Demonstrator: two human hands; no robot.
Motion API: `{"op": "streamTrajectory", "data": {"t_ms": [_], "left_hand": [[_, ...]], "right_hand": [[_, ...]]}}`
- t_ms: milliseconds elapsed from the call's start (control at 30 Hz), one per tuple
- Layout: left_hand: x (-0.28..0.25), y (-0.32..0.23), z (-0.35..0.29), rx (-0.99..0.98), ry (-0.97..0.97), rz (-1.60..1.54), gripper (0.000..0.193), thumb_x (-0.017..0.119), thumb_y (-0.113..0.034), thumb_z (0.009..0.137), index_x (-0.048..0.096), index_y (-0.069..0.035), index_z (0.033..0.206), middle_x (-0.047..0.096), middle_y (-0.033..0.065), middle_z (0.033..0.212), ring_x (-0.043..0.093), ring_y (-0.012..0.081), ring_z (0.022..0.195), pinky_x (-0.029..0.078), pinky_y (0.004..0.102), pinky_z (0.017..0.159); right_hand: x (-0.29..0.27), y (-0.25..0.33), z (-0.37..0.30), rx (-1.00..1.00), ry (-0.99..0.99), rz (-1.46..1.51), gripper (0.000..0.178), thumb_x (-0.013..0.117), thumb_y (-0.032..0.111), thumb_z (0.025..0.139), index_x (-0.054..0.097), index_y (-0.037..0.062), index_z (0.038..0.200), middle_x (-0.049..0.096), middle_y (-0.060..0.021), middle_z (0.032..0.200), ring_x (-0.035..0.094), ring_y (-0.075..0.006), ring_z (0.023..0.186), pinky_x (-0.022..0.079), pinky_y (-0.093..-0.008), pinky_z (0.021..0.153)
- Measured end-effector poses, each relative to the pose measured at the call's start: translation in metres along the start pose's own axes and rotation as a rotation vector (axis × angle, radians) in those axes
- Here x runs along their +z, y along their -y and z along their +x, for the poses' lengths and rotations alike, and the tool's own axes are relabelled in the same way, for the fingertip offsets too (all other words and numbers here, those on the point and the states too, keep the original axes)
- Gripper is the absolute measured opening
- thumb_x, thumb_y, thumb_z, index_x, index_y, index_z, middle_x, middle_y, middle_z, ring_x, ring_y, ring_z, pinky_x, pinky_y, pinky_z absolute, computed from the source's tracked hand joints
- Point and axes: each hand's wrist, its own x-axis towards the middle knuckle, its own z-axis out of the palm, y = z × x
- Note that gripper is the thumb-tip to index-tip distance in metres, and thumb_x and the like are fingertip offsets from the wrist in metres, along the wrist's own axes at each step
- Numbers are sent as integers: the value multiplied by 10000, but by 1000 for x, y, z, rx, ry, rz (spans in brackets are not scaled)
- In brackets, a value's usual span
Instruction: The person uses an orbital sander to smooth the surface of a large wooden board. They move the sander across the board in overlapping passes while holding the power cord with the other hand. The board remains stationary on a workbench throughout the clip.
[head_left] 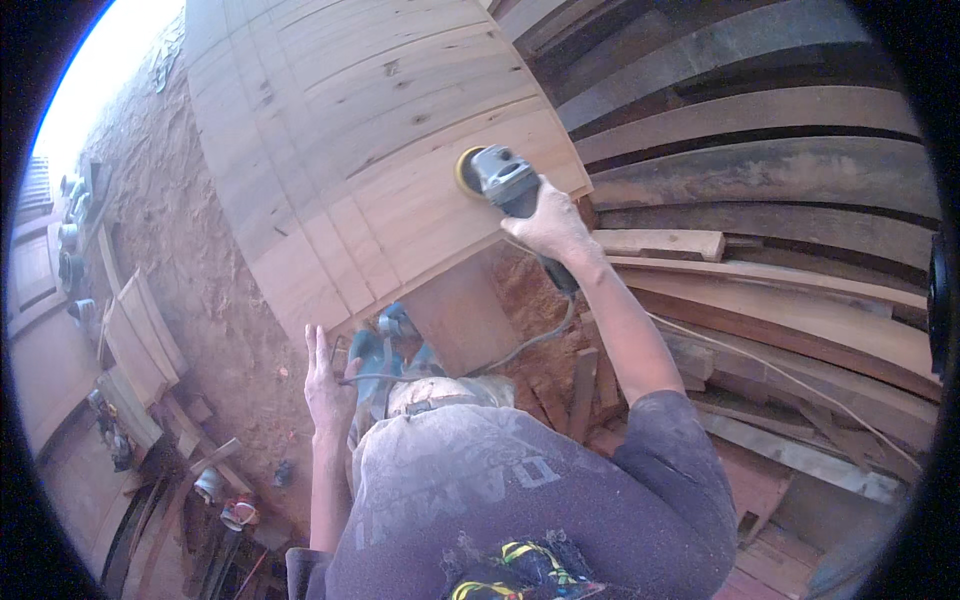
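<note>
My right hand (553,222) is wrapped round the body of an angle grinder (508,182). Its yellow-edged disc (468,173) rests against a pale wooden panel (340,130) made of joined boards, close to the panel's right edge. At the panel's near left corner is my left hand (328,385), with two fingers stretched up. The grey power cord (540,347) runs from the grinder across my waist to the left hand, where it appears caught by the thumb; the exact grip is partly hidden.
Long planks (770,165) are stacked on the right, with a thin pale cable (790,375) over them. Dusty ground (215,290) lies to the left, with loose boards (140,335) and scraps. Under the panel's near edge are a blue object (375,355) and a brown board (465,320).
</note>
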Motion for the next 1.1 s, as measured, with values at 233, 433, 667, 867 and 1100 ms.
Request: {"op": "streamTrajectory", "data": {"t_ms": [233, 433, 667, 867, 1100], "left_hand": [[4, 3, -3, 48, 0, 37, 997, 894, -77, 923, 353, -58, 1760, 316, 225, 1834, 814, 351, 1159, 686, 390, 863], [14, 12, 0, 132, -105, 98, 997, 906, -98, 920, 363, -47, 1754, 323, 228, 1831, 808, 362, 1168, 682, 431, 906], [-5, 31, -27, 64, -289, -225, 746, 853, -111, 991, 532, -40, 1660, 519, 244, 1719, 825, 305, 987, 679, 418, 886], [-14, 68, -65, -41, -318, -339, 656, 810, -98, 1029, 564, -59, 1637, 589, 225, 1664, 820, 248, 942, 672, 377, 814], [-26, 75, -70, -77, -309, -431, 628, 823, -104, 1025, 603, -76, 1613, 621, 198, 1642, 791, 282, 1190, 667, 361, 828]], "right_hand": [[-48, -74, 31, 30, -101, -30, 721, 918, 341, 761, 713, -12, 1355, 776, -294, 1334, 769, -424, 1242, 595, -484, 1112], [-81, -102, 57, 88, -117, 33, 513, 966, 334, 757, 821, -6, 1114, 843, -212, 1083, 829, -310, 980, 642, -439, 906], [-38, -60, -26, 30, -44, 502, 325, 935, 255, 866, 798, 77, 1100, 771, -22, 934, 725, -151, 787, 596, -338, 731], [76, 52, -87, -209, 220, 188, 685, 952, 325, 822, 714, 55, 1404, 805, -151, 1292, 771, -278, 1213, 599, -430, 1080], [193, 170, -128, -407, 385, -106, 684, 877, 321, 851, 576, -29, 1356, 780, -348, 1140, 764, -524, 1145, 600, -574, 1027]]}}
